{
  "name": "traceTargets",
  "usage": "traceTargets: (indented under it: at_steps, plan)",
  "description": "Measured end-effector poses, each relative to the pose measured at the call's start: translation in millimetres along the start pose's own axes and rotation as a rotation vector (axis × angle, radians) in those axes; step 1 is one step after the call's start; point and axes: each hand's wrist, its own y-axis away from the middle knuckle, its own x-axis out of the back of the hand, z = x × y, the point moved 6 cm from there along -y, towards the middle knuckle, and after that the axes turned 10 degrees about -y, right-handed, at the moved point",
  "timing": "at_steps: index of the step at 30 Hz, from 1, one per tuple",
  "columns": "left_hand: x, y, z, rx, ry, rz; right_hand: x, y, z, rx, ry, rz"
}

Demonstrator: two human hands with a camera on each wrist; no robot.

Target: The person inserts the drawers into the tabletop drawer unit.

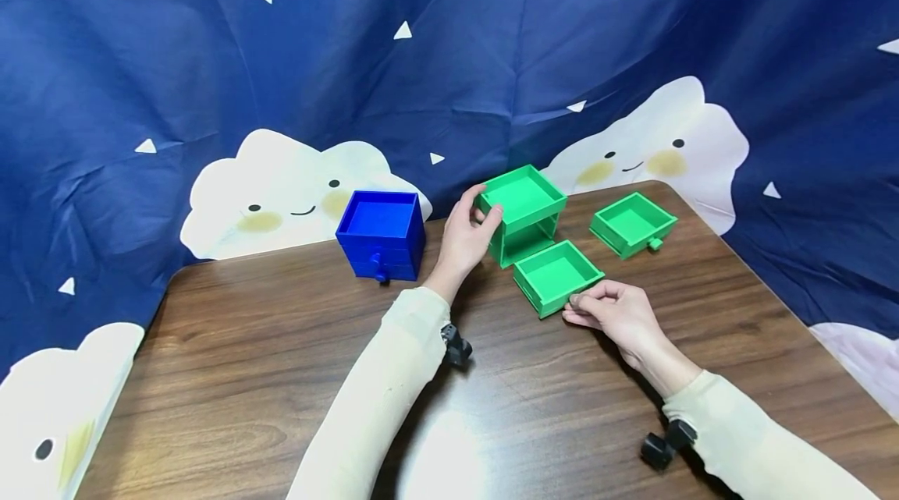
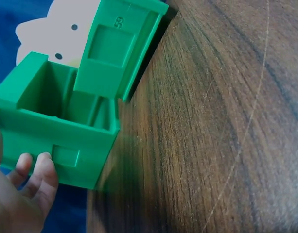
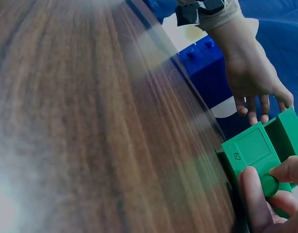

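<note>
A green cabinet frame [image 1: 520,207], with a shallow tray top and an open front, stands at the table's back. My left hand [image 1: 467,239] grips its left side, the thumb near the front top edge and fingers against the side wall [image 2: 66,155]. Just in front of the opening is a green drawer [image 1: 558,278], its rear end close to the cabinet's lower part. With thumb and fingers, my right hand [image 1: 621,317] pinches the drawer's round knob [image 3: 270,186]. The drawer's inside shows nothing in it.
Another green drawer [image 1: 635,223] with a knob lies to the right of the cabinet. On the left stands a blue cabinet [image 1: 382,250] with its drawers in. A blue cloth [image 1: 463,32] with clouds hangs behind the wooden table [image 1: 281,375].
</note>
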Motion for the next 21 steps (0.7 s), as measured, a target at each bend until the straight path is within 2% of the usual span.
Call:
traceTargets:
  at_steps: [14, 21]
  plan:
    - [0.5, -0.5, -2.6, 0.016, 0.005, -0.004, -9.7, -15.8, 0.3, -0.001, 0.001, -0.007]
    - [0.2, -1.3, -1.9, 0.003, -0.001, -0.010, -10.2, -21.8, 2.0, -0.007, 0.003, -0.002]
